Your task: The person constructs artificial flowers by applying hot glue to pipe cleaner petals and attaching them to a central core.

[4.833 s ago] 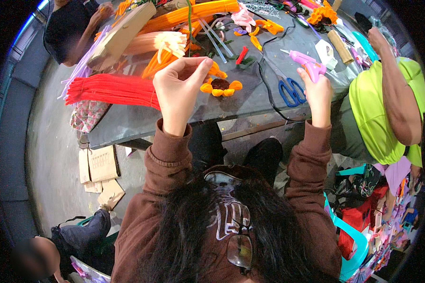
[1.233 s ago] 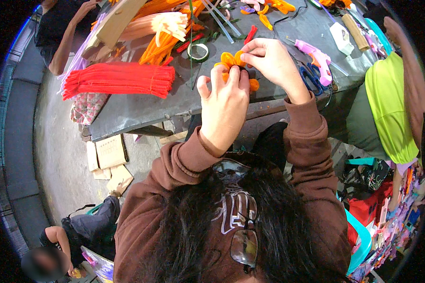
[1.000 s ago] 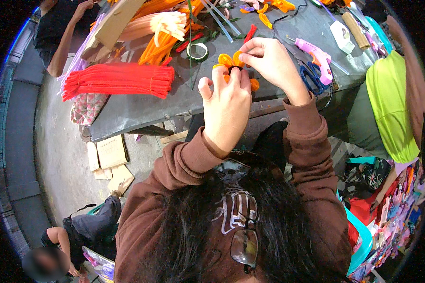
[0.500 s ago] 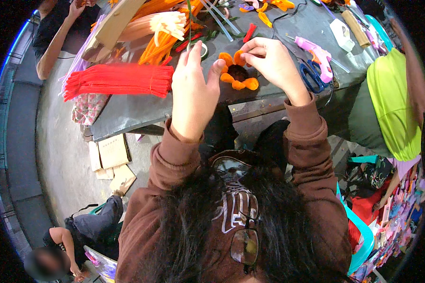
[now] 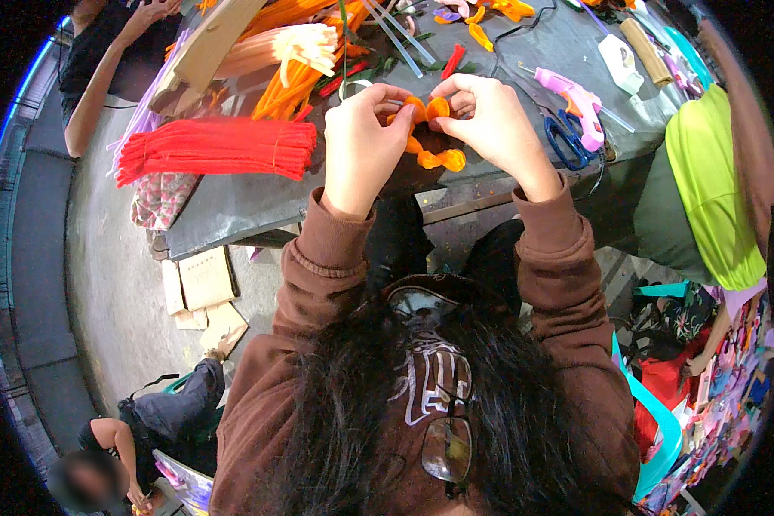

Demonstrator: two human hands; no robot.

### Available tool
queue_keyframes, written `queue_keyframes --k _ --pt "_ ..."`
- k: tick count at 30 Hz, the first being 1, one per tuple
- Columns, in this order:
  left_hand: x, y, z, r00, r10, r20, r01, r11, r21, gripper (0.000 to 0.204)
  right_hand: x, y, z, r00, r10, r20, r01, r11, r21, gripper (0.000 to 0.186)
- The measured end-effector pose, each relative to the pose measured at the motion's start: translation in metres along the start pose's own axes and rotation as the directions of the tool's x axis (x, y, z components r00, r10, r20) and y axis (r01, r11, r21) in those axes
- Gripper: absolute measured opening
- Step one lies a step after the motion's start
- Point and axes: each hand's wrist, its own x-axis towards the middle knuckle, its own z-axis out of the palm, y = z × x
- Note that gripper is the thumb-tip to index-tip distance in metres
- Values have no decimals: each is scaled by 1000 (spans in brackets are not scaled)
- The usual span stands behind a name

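Observation:
Between my hands, above the table's near edge, is an orange flower (image 5: 443, 159) with fuzzy petals, seemingly of pipe cleaners. My left hand (image 5: 361, 138) pinches a petal on its left upper side between thumb and fingers. Against an upper petal, the curled fingers and thumb of my right hand (image 5: 490, 125) close from the other side. The flower's dark middle is partly covered by my fingers. Left of my left hand lies a thick bundle of red pipe cleaners (image 5: 219, 148). A pink glue gun (image 5: 580, 107) and blue-handled scissors (image 5: 568, 139) lie right of my right hand.
Orange pipe cleaners (image 5: 288, 90), a pale peach bundle (image 5: 292, 47) and a wooden piece (image 5: 202, 52) crowd the far left of the grey table (image 5: 241, 206). Clear glue sticks (image 5: 396, 39) lie at the back. Co-workers sit nearby, one in a lime-green top (image 5: 709, 189).
My left hand has moved right and gone from open to pinching the flower. My right hand has shifted slightly, still at the petals.

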Motion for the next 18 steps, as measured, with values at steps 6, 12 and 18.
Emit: queue_keyframes --k 6,12,18 --pt "2 1 3 999 -33 10 33 999 39 13 -3 -5 7 997 -25 -78 16 993 -117 26" --pt "1 -2 5 1000 -21 -1 21 999 25 14 -5 -10 8 996 -61 -68 43 971 -234 27" --pt "2 -8 2 1000 -25 3 25 999 -27 13 -2 6 -11 994 -41 -103 46 998 45 24"
